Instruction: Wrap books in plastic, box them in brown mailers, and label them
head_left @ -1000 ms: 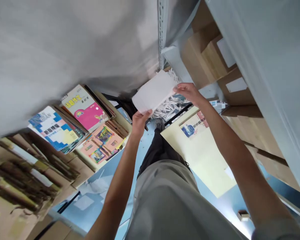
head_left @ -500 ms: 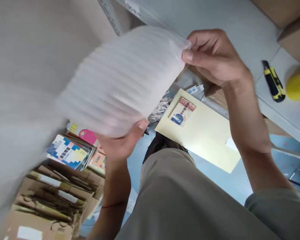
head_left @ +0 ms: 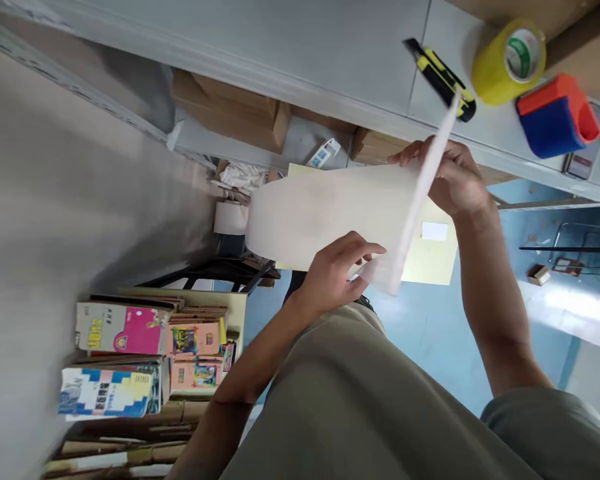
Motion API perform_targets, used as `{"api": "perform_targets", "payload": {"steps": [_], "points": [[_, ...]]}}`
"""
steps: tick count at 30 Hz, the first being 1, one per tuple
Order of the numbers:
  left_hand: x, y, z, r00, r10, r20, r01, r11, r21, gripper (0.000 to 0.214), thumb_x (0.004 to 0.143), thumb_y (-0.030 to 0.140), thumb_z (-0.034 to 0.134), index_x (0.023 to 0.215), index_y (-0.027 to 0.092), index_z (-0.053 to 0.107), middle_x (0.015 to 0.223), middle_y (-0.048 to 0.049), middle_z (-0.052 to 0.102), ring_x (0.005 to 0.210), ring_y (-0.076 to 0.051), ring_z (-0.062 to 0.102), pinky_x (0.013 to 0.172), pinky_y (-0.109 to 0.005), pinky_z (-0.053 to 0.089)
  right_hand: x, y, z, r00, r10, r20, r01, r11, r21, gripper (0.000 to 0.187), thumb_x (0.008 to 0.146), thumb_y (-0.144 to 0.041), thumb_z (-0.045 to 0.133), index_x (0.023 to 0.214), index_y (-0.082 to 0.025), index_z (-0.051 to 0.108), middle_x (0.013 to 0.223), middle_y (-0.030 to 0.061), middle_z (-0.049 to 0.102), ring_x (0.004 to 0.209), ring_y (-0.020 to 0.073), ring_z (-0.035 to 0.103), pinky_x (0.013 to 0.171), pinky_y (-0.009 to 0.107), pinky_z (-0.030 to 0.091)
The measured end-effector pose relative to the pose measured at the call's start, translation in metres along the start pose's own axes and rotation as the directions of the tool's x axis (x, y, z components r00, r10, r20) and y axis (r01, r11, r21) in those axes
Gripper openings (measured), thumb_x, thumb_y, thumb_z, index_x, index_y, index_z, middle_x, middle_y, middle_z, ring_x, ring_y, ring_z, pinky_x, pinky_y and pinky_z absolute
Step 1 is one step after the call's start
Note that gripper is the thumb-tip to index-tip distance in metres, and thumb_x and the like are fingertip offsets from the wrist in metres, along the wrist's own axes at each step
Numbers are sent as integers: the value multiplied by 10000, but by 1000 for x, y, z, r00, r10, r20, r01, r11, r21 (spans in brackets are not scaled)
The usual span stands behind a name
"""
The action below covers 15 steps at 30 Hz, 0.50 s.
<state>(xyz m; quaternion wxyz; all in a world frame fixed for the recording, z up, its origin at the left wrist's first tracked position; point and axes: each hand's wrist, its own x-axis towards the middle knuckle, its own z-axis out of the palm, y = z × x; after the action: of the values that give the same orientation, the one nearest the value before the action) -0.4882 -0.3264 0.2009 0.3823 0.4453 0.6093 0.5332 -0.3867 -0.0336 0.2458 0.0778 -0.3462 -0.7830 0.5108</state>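
Note:
A thin white packing foam sheet (head_left: 315,210) hangs between my hands, over a pale yellow board (head_left: 430,257). Its right end is turned up into a narrow band that slants from upper right to lower left. My right hand (head_left: 457,177) grips the upper part of this end, with some fingers behind the foam. Lower down, my left hand (head_left: 333,273) pinches the near corner between thumb and fingers. The foam covers most of the board, and what lies under it is hidden.
On the grey table (head_left: 330,47) lie a yellow-black box cutter (head_left: 443,77), a yellow tape roll (head_left: 510,63) and a red-blue object (head_left: 555,117). Stacks of books (head_left: 123,327) stand lower left, above cardboard bundles (head_left: 130,453). A power strip (head_left: 323,153) sits beneath the table.
The foam sheet has swung from the upper left to lie flatter over the board, covering the small book seen there before. Its right end is now turned up. My view has shifted too.

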Motion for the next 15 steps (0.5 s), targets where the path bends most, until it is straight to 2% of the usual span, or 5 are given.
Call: {"api": "perform_targets", "payload": {"steps": [2, 5, 10, 13, 15], "points": [[13, -9, 23, 995, 86, 41, -86, 996, 11, 252, 1116, 213, 686, 1277, 309, 854, 1114, -70, 817, 980, -227, 793, 886, -385, 682, -20, 24, -19, 996, 69, -57, -76, 989, -123, 685, 1016, -971, 639, 1232, -358, 852, 1423, 103, 842, 1419, 445, 768, 1122, 682, 621], [23, -27, 59, 984, 139, 109, -151, 982, 110, 439, 1089, 133, 640, 1470, 298, 784, 1114, -61, 783, 965, -198, 766, 867, -342, 649, -46, 68, -40, 988, 95, -123, -105, 991, -78, 747, 997, -999, 652, 1400, -397, 832, 1581, 117, 805, 1492, 460, 744, 1153, 675, 628], [36, -59, 119, 971, -23, 239, -61, 939, 338, 683, 1022, 76, 626, 1665, 297, 699, 1164, -68, 765, 1044, -213, 765, 905, -312, 630, -87, 137, -61, 953, 252, -169, -237, 966, 107, 887, 1051, -994, 497, 1631, -359, 714, 1528, 149, 832, 1465, 419, 767, 1154, 627, 651], [46, -76, 159, 951, -168, 260, 17, 867, 499, 715, 1038, 104, 637, 1721, 312, 669, 1240, -85, 762, 1138, -248, 763, 935, -312, 620, -117, 172, -72, 912, 392, -120, -367, 911, 187, 965, 1083, -1004, 323, 1645, -315, 698, 1498, 184, 835, 1454, 411, 771, 1128, 601, 670], [52, -91, 187, 931, -247, 270, 45, 809, 586, 714, 1053, 113, 627, 1735, 318, 664, 1291, -97, 760, 1190, -268, 755, 963, -321, 614, -138, 198, -76, 900, 431, -65, -405, 882, 240, 977, 1095, -994, 285, 1617, -283, 708, 1500, 198, 830, 1441, 394, 780, 1115, 566, 681]]}}
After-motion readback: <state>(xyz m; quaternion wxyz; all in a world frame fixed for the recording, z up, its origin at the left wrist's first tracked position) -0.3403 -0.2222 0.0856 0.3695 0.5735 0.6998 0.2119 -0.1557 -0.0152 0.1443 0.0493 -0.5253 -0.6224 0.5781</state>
